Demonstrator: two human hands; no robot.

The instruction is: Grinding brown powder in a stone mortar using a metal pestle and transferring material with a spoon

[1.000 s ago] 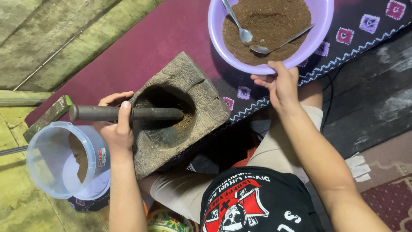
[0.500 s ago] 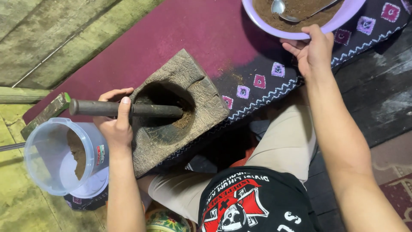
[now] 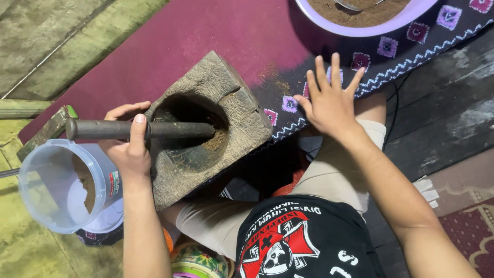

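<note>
Gripping a dark pestle (image 3: 139,129), left hand (image 3: 129,149) curled around the shaft near its outer end, thumb laid along the top, fingers wrapped behind and under. Lying almost level, pestle pointing right, tip resting inside the round hollow of a worn wooden mortar (image 3: 206,128), touching brown powder gathered at the hollow's right wall. Mortar block set at an angle on a maroon mat (image 3: 170,36), one corner pointing away from the body, lower edge close against the knees. Hovering or resting flat over the patterned dark cloth (image 3: 411,41), right hand (image 3: 329,103) spread wide, fingers fanned apart and pointing away, holding nothing; cannot tell for sure whether palm presses on the cloth or floats just above. Scattered brown crumbs (image 3: 275,77) on the mat between mortar and right hand. Near the top edge, partly cut off, a lilac bowl (image 3: 360,28) filled with brown powder, a metal spoon (image 3: 350,6) lying in it, well apart from the right fingertips. Just beside the left wrist, a clear plastic tub (image 3: 56,188) tilted on its side, mouth toward the camera, some brown powder clinging inside. Below, beige trousers (image 3: 329,180) and a black printed shirt (image 3: 303,242); dark wooden floorboards (image 3: 442,113) at right.
</note>
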